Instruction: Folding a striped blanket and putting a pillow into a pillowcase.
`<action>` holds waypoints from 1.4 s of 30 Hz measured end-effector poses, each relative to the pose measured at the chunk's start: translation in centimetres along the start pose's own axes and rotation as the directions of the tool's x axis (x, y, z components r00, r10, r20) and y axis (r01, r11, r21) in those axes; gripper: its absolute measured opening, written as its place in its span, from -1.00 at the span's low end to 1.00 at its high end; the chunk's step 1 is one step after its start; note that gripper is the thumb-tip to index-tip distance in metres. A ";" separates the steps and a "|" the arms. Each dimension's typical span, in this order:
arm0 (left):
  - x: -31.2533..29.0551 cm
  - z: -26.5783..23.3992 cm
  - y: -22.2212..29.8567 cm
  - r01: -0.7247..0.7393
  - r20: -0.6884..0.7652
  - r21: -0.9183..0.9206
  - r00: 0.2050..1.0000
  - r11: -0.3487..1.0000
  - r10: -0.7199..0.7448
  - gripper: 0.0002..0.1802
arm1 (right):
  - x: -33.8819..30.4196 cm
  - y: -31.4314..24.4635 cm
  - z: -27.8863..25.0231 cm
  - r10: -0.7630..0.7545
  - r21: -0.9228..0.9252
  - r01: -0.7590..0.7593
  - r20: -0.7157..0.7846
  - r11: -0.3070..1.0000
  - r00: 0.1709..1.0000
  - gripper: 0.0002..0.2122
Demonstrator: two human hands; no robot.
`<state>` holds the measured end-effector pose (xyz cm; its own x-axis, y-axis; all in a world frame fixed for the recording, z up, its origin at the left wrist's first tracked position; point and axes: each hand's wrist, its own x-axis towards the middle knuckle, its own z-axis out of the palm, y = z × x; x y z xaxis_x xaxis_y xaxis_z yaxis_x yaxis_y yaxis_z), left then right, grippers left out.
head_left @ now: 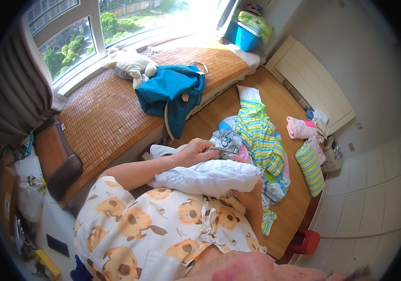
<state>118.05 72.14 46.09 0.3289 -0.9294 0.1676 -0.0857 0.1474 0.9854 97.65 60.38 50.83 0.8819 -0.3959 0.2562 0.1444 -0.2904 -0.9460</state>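
Head view: my left hand point(196, 151) is clasping the white garment point(207, 177) from above, my right hand point(249, 194) gripping underneath (steadying it), beside the striped clothes point(259, 138).

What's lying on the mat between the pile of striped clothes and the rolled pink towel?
In the head view, nothing: bare bamboo mat shows between the striped clothes pile and the rolled pink towel. A green striped folded piece lies just below that gap.
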 end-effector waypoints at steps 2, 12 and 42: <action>0.7 -0.8 3.5 -0.077 0.024 0.310 0.997 0.948 0.073 -0.76 | 0.3 0.5 -0.2 -0.038 0.048 0.037 0.001 0.998 0.999 -0.44; 2.4 0.8 12.2 -0.362 0.298 0.422 0.921 0.831 0.250 -0.73 | 0.7 3.0 1.8 0.043 0.295 -0.077 0.119 0.952 0.992 -0.58; 2.4 0.3 7.0 -0.595 0.425 0.628 0.802 0.502 0.419 -0.69 | 2.0 0.9 2.6 -0.130 -0.072 0.111 -0.360 0.991 0.924 -0.56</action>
<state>117.92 70.78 53.37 -0.1720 -0.8279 0.5338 -0.8289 0.4145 0.3757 100.77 61.61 49.96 0.6341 -0.6421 0.4309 0.2085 -0.3946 -0.8949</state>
